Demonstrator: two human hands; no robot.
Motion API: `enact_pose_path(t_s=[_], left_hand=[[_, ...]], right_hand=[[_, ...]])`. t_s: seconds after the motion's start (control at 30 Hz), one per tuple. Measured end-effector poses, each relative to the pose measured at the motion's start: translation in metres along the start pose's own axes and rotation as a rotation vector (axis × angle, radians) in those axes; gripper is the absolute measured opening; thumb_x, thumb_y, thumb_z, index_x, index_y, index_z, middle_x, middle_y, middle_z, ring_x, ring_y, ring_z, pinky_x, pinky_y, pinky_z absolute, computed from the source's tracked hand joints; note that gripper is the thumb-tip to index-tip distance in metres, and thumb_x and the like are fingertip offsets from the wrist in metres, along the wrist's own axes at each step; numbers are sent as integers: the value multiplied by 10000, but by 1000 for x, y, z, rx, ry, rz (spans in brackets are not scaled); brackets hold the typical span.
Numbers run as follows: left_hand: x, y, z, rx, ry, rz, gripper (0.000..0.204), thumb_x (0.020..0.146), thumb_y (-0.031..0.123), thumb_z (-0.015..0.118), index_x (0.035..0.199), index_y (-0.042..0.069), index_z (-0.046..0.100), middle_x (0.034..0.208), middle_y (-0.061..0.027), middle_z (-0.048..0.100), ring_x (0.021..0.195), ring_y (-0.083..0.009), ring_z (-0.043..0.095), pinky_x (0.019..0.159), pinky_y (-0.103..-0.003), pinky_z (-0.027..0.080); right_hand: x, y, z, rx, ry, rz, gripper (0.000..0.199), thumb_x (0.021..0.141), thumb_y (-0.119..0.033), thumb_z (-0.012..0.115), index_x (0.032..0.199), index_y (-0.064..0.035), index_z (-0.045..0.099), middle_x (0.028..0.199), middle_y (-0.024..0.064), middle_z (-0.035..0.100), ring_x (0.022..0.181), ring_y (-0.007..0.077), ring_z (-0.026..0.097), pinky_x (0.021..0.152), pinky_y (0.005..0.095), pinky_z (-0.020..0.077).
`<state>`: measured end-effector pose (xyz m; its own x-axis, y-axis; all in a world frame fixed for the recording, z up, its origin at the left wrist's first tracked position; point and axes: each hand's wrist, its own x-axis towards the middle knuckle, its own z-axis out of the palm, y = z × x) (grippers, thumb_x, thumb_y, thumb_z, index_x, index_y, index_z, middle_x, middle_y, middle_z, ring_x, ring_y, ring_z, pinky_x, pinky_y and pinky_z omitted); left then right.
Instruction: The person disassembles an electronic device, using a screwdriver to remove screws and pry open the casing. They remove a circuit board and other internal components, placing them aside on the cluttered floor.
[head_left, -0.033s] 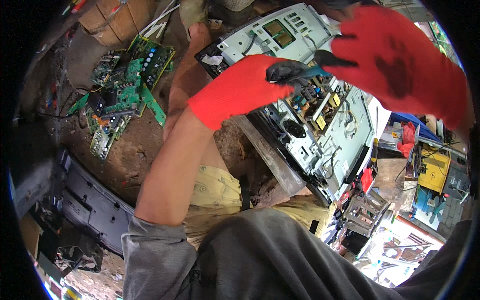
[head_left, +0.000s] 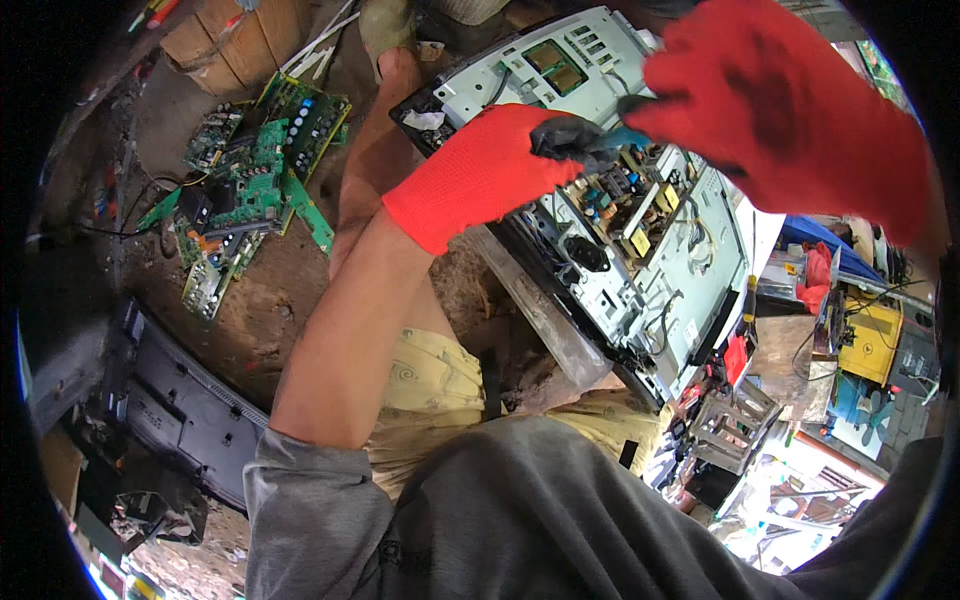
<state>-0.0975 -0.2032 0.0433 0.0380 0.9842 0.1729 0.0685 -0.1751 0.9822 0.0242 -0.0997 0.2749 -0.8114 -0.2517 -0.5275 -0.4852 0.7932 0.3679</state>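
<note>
- The left hand (head_left: 500, 165) is seen with fingers curled and pressed together on a teal item (head_left: 628, 138), kind unclear, located above the opened panel (head_left: 705, 285).
- The right hand (head_left: 770, 115) is held close beside the item; its fingers are bent, but whether anything is pinched cannot be told.
- A steady hold is judged advisable, with pressure kept off the component board (head_left: 628, 205) below.
- The board's upper part is partly hidden by the hands.
- Loose circuit boards (head_left: 260, 190) are noted at left, a yellow box (head_left: 868, 340) at right.
</note>
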Motion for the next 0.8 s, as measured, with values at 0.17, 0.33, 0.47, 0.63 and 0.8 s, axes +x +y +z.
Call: enact_pose_path(t_s=[0.17, 0.33, 0.47, 0.63, 0.8], left_hand=[[-5, -5, 6, -63, 109, -23, 346, 899, 121, 715, 1218, -7, 677, 901, -16, 698, 788, -79, 568, 703, -262, 491], [-1, -3, 9, 1, 119, -10, 330, 901, 105, 706, 1211, -7, 693, 960, -21, 729, 817, -80, 579, 749, -261, 503], [3, -16, 10, -151, 128, -13, 300, 851, 136, 766, 1120, 11, 723, 929, -97, 759, 796, -117, 646, 749, -297, 518], [-3, 1, 22, -136, 177, -31, 261, 851, 84, 766, 1086, -20, 724, 975, -71, 769, 880, -82, 670, 808, -267, 529], [-3, -1, 19, -108, 221, -91, 277, 845, 113, 779, 1089, -10, 729, 959, -67, 770, 860, -73, 667, 808, -261, 527]], right_hand=[[33, 21, -78, 930, -651, 577, 398, 993, -393, 574, 1111, -26, 675, 771, 91, 699, 671, 169, 679, 593, 325, 547], [4, 34, -59, 782, -675, 389, 274, 957, -243, 571, 1085, -9, 631, 827, 107, 677, 684, 208, 677, 592, 337, 537], [-19, 13, -1, 435, 2, 132, 173, 865, -135, 573, 1018, -66, 616, 940, 99, 613, 909, 280, 637, 792, 365, 530], [-13, 11, -29, 507, -270, 306, 253, 900, -264, 586, 1089, -99, 617, 994, 89, 647, 894, 247, 655, 764, 384, 534], [-10, -10, -57, 916, -300, 832, 498, 837, -89, 662, 1327, -137, 588, 1236, 126, 610, 1169, 294, 587, 940, 429, 505]])
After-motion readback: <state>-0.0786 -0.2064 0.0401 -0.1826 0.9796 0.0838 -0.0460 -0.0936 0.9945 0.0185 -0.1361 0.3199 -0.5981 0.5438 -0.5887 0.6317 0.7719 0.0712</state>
